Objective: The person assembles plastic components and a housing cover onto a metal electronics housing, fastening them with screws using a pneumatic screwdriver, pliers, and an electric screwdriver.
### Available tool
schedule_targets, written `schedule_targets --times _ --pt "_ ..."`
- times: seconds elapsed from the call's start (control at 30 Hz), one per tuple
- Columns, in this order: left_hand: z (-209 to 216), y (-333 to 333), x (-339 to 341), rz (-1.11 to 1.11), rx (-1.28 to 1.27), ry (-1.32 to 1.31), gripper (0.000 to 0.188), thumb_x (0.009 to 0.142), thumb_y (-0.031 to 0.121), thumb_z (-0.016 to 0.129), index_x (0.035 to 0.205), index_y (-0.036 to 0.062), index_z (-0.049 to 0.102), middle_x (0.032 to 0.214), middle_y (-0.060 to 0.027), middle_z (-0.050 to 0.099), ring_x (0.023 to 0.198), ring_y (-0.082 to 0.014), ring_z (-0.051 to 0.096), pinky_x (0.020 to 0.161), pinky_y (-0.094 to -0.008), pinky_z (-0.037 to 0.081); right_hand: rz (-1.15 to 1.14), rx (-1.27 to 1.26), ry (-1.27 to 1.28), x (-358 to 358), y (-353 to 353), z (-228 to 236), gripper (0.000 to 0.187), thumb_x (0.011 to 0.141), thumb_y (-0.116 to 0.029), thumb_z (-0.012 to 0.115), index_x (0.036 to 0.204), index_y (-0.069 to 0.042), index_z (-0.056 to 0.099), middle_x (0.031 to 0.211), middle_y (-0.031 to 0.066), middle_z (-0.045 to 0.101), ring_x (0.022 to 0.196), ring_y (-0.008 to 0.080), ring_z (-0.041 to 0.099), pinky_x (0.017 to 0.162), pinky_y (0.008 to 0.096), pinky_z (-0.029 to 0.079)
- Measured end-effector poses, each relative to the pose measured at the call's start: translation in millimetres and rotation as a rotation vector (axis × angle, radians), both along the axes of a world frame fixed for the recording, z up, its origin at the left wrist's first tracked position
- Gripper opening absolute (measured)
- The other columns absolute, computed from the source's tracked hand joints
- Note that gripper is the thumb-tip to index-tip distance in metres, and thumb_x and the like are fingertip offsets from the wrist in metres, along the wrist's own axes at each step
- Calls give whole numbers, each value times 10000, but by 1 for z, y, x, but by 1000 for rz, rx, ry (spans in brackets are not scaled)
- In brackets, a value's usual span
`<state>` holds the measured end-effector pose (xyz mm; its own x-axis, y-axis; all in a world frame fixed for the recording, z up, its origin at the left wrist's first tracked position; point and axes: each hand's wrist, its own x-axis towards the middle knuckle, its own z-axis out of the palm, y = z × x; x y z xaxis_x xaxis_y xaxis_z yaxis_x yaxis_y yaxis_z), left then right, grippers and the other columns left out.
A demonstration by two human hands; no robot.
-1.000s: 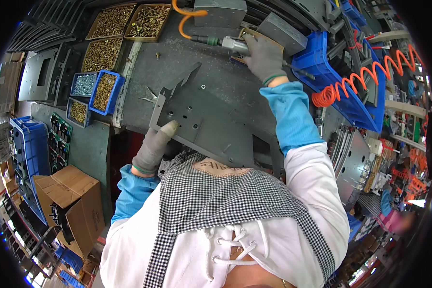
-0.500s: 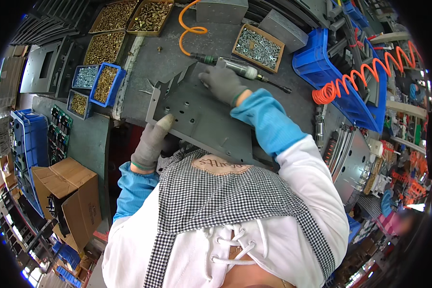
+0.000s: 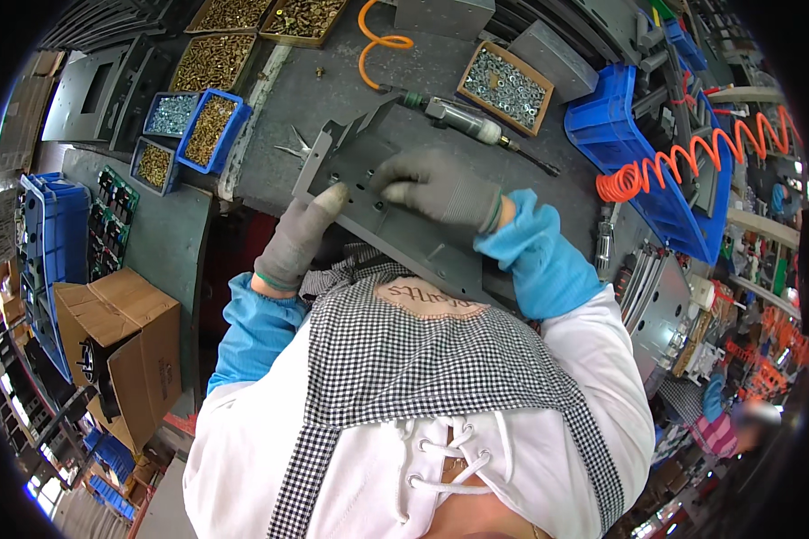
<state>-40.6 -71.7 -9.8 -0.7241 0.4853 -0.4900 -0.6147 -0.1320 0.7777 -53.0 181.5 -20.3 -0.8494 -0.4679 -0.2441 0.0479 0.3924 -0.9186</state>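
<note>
The dark grey sheet-metal panel (image 3: 413,235) lies at the near edge of the counter (image 3: 342,90), reaching toward the checked apron (image 3: 422,368). It looks stiff and fairly weighty, unlikely to bend or break in handling; its smooth face could let a hold slip, and the cut edges may be sharp. The upturned flange (image 3: 313,166) at its left end and the long near edge seem the best places to take hold, with a hand toward each end for lifting. The left hand (image 3: 298,235) has its grip closed on the near-left corner, thumb on top. The right hand (image 3: 440,187) is curled low over the panel's left half; I cannot tell whether its grip pinches anything.

Compared with half a second ago, the right hand has come nearer the left thumb from the panel's far side; the left hand keeps its corner, and the pneumatic screwdriver (image 3: 466,121) still lies beside the washer tray (image 3: 508,85)
</note>
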Motion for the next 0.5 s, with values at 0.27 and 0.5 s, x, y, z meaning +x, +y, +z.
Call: schedule_targets --times 0.27,0.5 --pt "-10 2 -5 -4 -78 31 613 967 440 661 1384 2 561 1247 -81 605 1139 -197 548 1012 -355 437 58 21 239 9 -11 -4 212 925 -143 676 1102 -36 725 1072 139 718 988 303 694 885 401 548" --pt "-11 1 -9 -16 -126 73 608 963 455 655 1363 4 576 1219 -78 608 1117 -196 549 999 -356 441 62 164 416 12 -11 -11 216 926 -215 675 1082 -80 740 1050 123 712 967 330 688 858 432 551"
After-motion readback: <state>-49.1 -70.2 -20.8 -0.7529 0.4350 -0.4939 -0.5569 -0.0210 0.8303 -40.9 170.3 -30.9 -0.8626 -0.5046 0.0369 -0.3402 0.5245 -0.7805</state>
